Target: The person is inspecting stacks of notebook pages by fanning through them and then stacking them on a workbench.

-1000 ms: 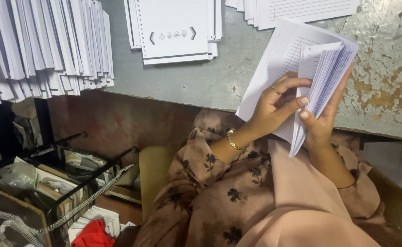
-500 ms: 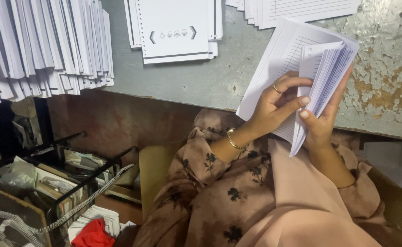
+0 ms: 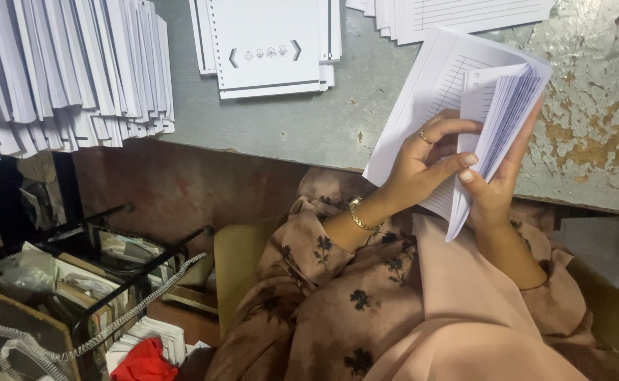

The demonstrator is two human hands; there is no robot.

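Both my hands hold a stack of white ruled pages (image 3: 457, 85) at the near edge of a worn grey table (image 3: 309, 120). My left hand (image 3: 422, 159), with a ring and a gold bracelet, lies across the lower part of the pages with the thumb between sheets. My right hand (image 3: 496, 187) grips the bent bundle of sheets (image 3: 503, 106) from behind, fingers along its right edge, so the pages fan apart.
A pile of punched white sheets (image 3: 267, 46) lies at the table's middle back. Fanned paper stacks (image 3: 63, 70) fill the left, and more ruled sheets (image 3: 464, 10) sit at top right. Below left stand a rack (image 3: 112, 275), spiral wire (image 3: 147, 296) and a red cloth (image 3: 144, 360).
The hands and pages have barely shifted; the fanned sheets stay bent to the right.
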